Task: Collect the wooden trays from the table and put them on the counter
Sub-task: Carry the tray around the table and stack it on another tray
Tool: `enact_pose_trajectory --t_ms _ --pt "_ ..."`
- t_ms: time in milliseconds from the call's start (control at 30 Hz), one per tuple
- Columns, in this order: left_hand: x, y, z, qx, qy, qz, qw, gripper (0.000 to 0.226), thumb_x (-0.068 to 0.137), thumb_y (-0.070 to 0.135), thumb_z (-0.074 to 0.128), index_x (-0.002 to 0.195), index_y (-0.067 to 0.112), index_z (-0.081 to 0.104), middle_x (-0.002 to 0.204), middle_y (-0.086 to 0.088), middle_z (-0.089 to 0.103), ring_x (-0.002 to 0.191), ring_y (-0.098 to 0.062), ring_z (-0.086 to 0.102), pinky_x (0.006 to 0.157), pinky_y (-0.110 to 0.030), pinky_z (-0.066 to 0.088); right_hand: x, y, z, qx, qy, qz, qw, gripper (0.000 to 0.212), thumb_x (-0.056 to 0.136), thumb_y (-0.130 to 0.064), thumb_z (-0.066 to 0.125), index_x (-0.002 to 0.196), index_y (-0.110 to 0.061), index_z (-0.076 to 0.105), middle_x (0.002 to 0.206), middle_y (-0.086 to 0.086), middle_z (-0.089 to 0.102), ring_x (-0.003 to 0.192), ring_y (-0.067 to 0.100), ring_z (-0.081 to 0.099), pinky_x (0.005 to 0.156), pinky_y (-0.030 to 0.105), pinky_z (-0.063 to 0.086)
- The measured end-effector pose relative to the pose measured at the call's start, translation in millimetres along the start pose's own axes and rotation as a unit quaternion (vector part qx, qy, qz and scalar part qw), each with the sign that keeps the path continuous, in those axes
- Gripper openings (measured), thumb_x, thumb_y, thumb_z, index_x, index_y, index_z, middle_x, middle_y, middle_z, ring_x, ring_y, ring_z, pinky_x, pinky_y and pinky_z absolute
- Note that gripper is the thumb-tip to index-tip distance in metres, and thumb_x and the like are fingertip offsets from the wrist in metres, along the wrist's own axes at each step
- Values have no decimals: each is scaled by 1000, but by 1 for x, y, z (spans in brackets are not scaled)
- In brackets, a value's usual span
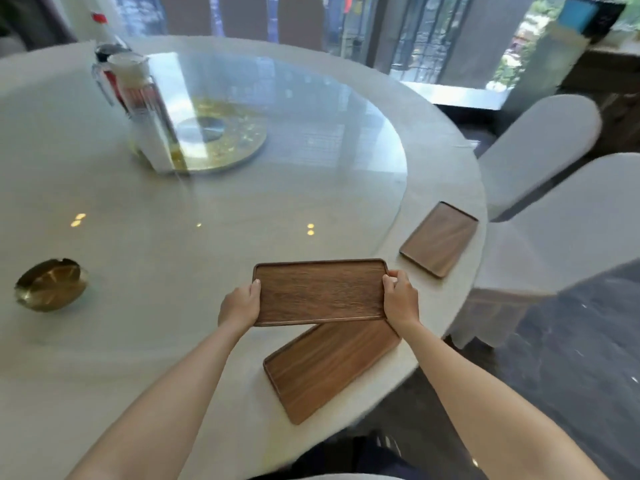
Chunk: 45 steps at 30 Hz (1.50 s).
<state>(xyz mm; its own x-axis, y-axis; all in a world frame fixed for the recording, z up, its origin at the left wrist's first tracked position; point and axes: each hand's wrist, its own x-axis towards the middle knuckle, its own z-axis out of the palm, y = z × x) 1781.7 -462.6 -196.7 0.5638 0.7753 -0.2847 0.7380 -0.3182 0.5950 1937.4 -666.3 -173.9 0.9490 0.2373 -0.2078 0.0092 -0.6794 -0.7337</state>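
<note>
The left hand (pixel 240 304) and right hand (pixel 400 299) each gripped a short end of a dark walnut tray (pixel 320 292), held level over a second tray (pixel 329 368) lying near the desk (pixel 156 265) edge — probably to stack them. A third tray (pixel 439 238) lay farther right — flat, low-rimmed, empty.

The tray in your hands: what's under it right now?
Under the held tray, gripped by the left hand and right hand, a second wooden tray lies angled on the table. Its upper end is covered.
</note>
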Motion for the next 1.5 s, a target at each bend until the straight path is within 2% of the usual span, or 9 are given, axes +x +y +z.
enact_pose_trajectory --t_ms 200,367,467,600,733,900,1133,1267,1500 --pt "-12 2 29 25 72 -115 990 53 101 30 24 107 -6 62 115 -29 63 110 -42 57 91 -41 44 61 6 16 -34 -127 -57 990 33 99 -22 36 123 -6 50 117 22 63 110 34 55 85 36 41" --pt "-54 8 60 43 114 -199 972 53 100 33 22 100 -2 62 109 -26 65 103 -40 59 85 -39 46 76 20 5 -54 -212 -96 971 35 99 -23 33 125 -6 49 115 21 63 108 33 56 78 31 39" --pt "-82 4 75 53 133 -233 962 52 100 32 21 97 0 61 106 -25 65 101 -39 58 84 -39 46 73 33 2 -67 -257 -115 957 35 99 -23 33 123 -4 51 115 21 63 107 33 57 80 34 42" --pt "-114 -2 87 80 144 -259 952 49 101 30 20 96 0 59 100 -22 65 89 -36 58 73 -35 41 65 48 3 -107 -301 -146 936 34 99 -23 32 121 -5 50 114 21 63 105 34 57 78 34 41" --pt "-128 -6 97 106 129 -261 951 50 101 31 19 97 2 59 96 -19 67 77 -29 55 69 -35 44 59 57 3 -139 -311 -164 926 35 100 -24 29 122 -5 49 111 19 64 102 34 58 84 39 47" --pt "-129 -7 105 108 125 -251 954 50 101 32 18 98 2 59 97 -19 67 89 -35 62 76 -38 49 57 71 1 -194 -297 -183 917 34 100 -24 26 116 -5 48 105 21 65 93 36 59 73 37 44" --pt "-131 -9 114 129 113 -249 953 50 101 30 18 104 1 58 103 -20 66 95 -36 62 74 -38 44 58 75 5 -297 -268 -248 883 34 100 -24 22 112 -2 46 99 23 67 83 37 60 64 35 39" --pt "-131 -12 114 139 105 -248 953 49 101 30 19 103 0 58 102 -20 66 94 -36 62 70 -36 40 57 75 7 -334 -248 -278 866 33 100 -22 21 107 -2 46 97 23 67 88 40 63 62 36 38" --pt "-134 -18 116 132 98 -248 955 48 101 32 17 99 3 56 90 -15 65 76 -29 55 71 -37 46 55 75 9 -390 -238 -296 839 27 100 -15 22 111 -2 43 100 22 68 92 40 63 64 35 37"
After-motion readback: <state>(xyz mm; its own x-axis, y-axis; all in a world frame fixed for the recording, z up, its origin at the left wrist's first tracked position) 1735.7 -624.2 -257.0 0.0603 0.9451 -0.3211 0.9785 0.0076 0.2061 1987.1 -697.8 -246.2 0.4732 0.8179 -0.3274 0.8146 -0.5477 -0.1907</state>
